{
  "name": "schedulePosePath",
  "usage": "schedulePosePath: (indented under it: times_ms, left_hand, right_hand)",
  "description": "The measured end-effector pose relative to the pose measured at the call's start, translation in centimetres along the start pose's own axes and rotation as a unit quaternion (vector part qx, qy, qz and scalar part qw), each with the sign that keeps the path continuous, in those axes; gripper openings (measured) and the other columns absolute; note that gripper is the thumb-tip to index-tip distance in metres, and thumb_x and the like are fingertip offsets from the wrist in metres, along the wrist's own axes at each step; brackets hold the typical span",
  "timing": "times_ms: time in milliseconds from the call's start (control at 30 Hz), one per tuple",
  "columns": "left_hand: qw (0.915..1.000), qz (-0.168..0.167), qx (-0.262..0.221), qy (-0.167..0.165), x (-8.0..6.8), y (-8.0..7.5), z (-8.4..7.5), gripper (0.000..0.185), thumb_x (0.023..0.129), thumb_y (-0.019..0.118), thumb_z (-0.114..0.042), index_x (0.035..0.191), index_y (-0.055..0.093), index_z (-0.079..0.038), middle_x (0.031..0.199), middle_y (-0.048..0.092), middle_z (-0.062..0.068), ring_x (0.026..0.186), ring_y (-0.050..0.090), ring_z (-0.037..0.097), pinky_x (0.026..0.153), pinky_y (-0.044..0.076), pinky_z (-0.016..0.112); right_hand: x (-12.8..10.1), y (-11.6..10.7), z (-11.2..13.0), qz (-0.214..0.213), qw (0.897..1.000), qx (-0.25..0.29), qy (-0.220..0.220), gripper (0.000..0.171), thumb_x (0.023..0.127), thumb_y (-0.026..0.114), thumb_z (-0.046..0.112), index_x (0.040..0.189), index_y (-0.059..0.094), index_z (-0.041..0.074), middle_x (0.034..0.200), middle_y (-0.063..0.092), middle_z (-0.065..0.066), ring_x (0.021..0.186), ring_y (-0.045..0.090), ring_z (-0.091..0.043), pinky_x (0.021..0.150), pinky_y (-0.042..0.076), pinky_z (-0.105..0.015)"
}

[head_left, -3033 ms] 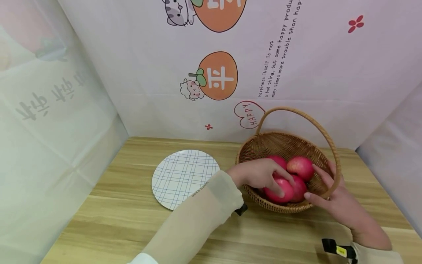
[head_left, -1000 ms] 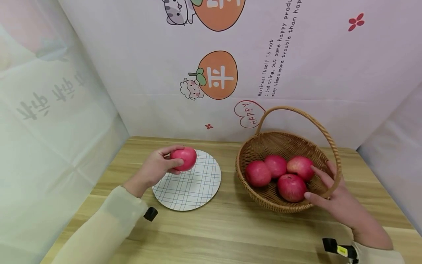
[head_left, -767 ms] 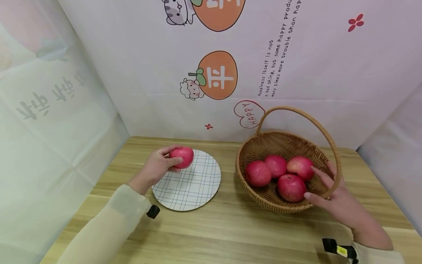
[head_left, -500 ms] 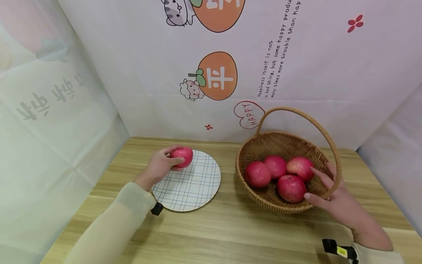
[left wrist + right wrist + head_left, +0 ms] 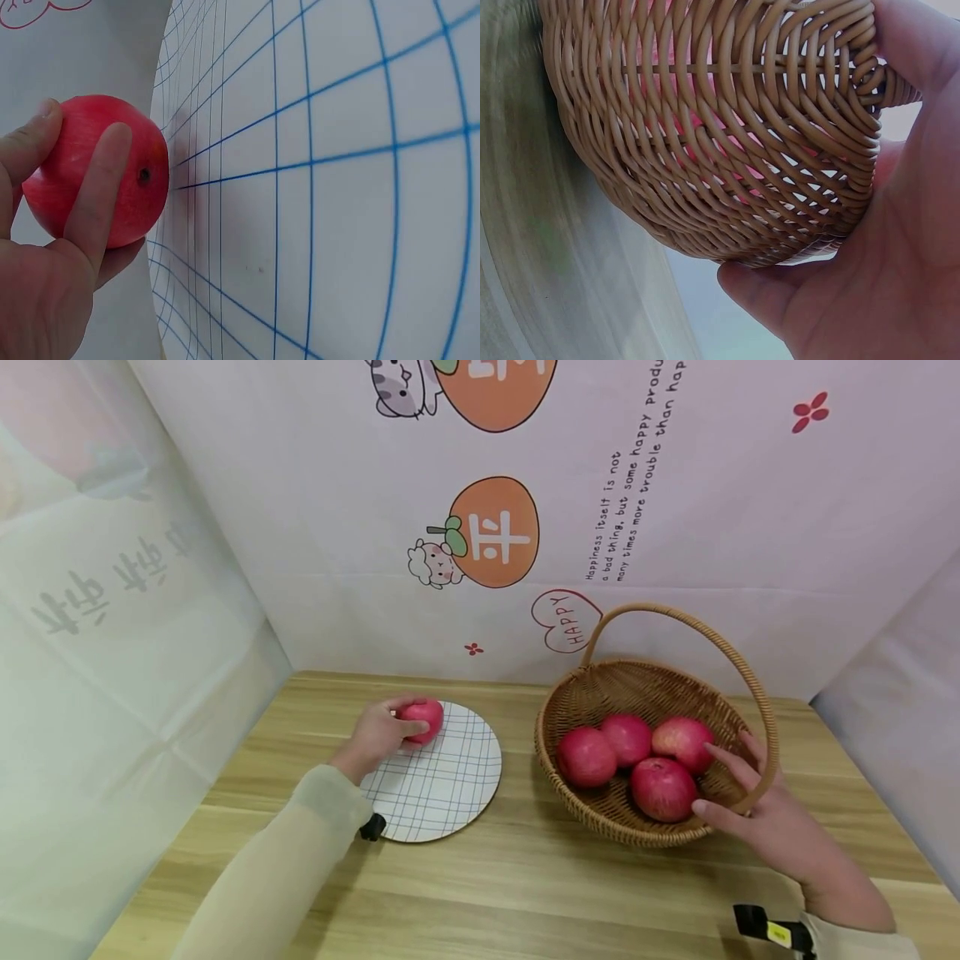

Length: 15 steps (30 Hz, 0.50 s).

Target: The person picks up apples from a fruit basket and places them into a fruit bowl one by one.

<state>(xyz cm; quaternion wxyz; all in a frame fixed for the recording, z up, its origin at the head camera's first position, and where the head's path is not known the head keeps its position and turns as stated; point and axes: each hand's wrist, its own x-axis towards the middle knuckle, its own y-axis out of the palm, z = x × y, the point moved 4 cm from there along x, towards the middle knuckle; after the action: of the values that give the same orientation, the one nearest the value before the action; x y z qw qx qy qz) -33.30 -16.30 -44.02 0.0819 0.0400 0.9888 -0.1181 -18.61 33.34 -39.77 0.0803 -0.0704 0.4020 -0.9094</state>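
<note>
My left hand [image 5: 378,732] holds a red apple [image 5: 427,718] over the upper left part of a round white plate [image 5: 444,787] with a blue grid pattern. In the left wrist view, fingers and thumb wrap the apple [image 5: 79,139], its side right at the plate's surface. My right hand [image 5: 776,818] grips the right side of a brown wicker basket [image 5: 637,681] near the foot of its handle. Several red apples lie inside, among them a front one [image 5: 663,789]. The right wrist view shows the basket's woven wall [image 5: 705,135] between thumb and fingers.
Both plate and basket stand on a wood-grain table [image 5: 480,893]. Behind rises a white printed backdrop [image 5: 337,568] with cartoon fruit and lettering. A pale sheet [image 5: 150,635] hangs along the left. The basket's tall handle [image 5: 693,620] arches over its opening.
My left hand has taken an apple out of the basket and carried it left to the plate, lately lowering it toward the surface. The right hand keeps its place on the basket.
</note>
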Motion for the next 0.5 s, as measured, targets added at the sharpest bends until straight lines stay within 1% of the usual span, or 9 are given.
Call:
schedulePosePath:
  times_ms: [133,200,300,400,500]
  left_hand:
    - [0.9999,-0.011,-0.005,-0.007,0.27,0.22,0.02,0.046,0.087,0.077,-0.005,0.128,0.069,-0.025,0.137,0.048,0.009,0.122,0.046,0.036,0.077,0.058,0.038]
    - [0.9997,-0.015,-0.017,-0.012,0.31,0.31,-0.04,0.046,0.088,0.075,-0.004,0.129,0.068,-0.023,0.139,0.046,0.01,0.124,0.045,0.037,0.078,0.058,0.039]
    - [0.9991,-0.011,-0.039,-0.013,0.24,0.47,-0.19,0.046,0.09,0.072,-0.001,0.132,0.066,-0.02,0.148,0.039,0.009,0.128,0.041,0.039,0.08,0.057,0.041]
    - [0.9994,-0.007,-0.032,-0.006,0.09,0.61,-0.36,0.046,0.092,0.069,0.001,0.133,0.066,-0.019,0.157,0.029,0.005,0.132,0.036,0.041,0.083,0.056,0.043]
    - [0.9998,-0.012,-0.014,-0.001,0.01,0.63,-0.42,0.047,0.092,0.069,0.002,0.134,0.065,-0.018,0.162,0.021,0.001,0.136,0.032,0.041,0.084,0.056,0.043]
  right_hand:
    - [-0.02,0.0,-0.08,0.001,1.0,-0.001,0.001,0.081,0.096,0.068,0.032,0.157,0.024,0.001,0.16,-0.021,-0.02,0.133,0.001,-0.068,0.087,0.022,-0.083]
    - [-0.02,0.01,-0.11,0.001,1.0,-0.001,0.0,0.08,0.096,0.068,0.032,0.156,0.025,0.0,0.16,-0.02,-0.021,0.134,0.001,-0.068,0.088,0.022,-0.083]
    - [-0.02,0.03,-0.13,0.001,1.0,-0.005,0.0,0.079,0.096,0.068,0.032,0.155,0.026,-0.001,0.16,-0.019,-0.021,0.133,0.003,-0.069,0.088,0.023,-0.083]
    - [-0.03,0.07,-0.17,0.002,1.0,-0.007,0.001,0.079,0.096,0.068,0.032,0.154,0.028,-0.002,0.16,-0.018,-0.022,0.132,0.006,-0.07,0.087,0.024,-0.083]
    - [-0.02,0.1,-0.17,0.003,1.0,-0.011,0.002,0.078,0.096,0.068,0.033,0.154,0.029,-0.002,0.16,-0.017,-0.023,0.131,0.008,-0.07,0.087,0.025,-0.082]
